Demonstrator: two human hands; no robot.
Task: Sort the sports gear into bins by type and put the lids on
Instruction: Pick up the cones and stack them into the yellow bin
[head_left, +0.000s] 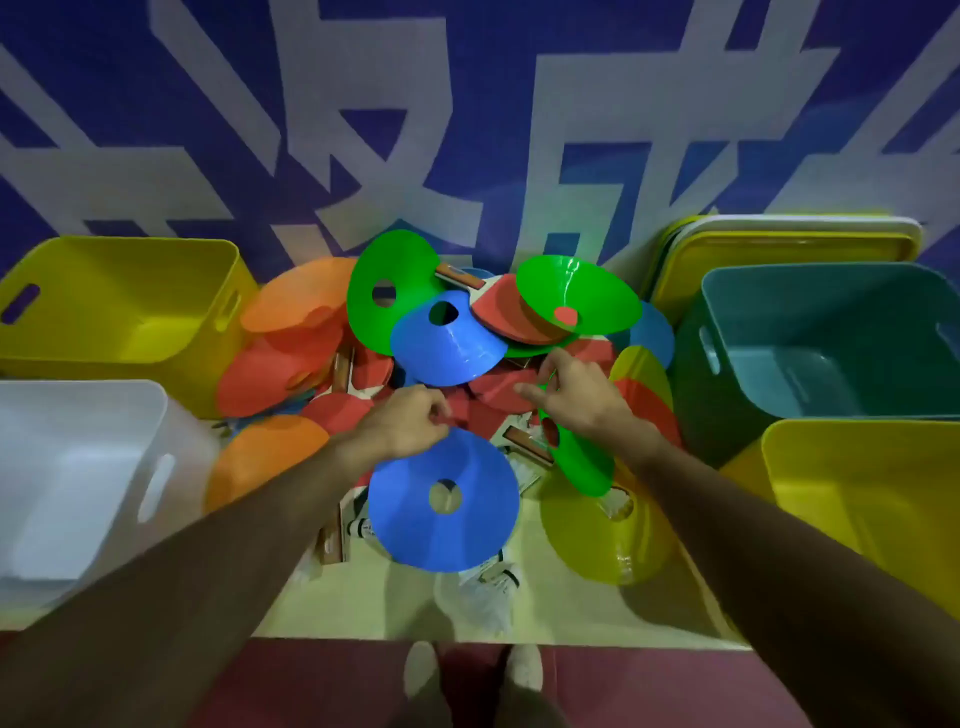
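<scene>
A heap of flat disc cones in green, blue, orange, red and yellow, mixed with red table-tennis paddles (511, 312), covers the middle of the table. My left hand (410, 423) pinches the far rim of a blue disc cone (444, 501) at the near centre. My right hand (576, 397) grips the upper rim of a tilted green disc cone (579, 460). Another blue cone (447, 345) and two green cones (387, 291) lie on top of the heap behind my hands.
A yellow bin (130, 301) and a white bin (78, 478) stand at the left. A teal bin (831, 338) and a second yellow bin (872, 499) stand at the right. Stacked lids (789, 244) lean behind the teal bin. Plastic-wrapped packets (483, 587) lie near the front edge.
</scene>
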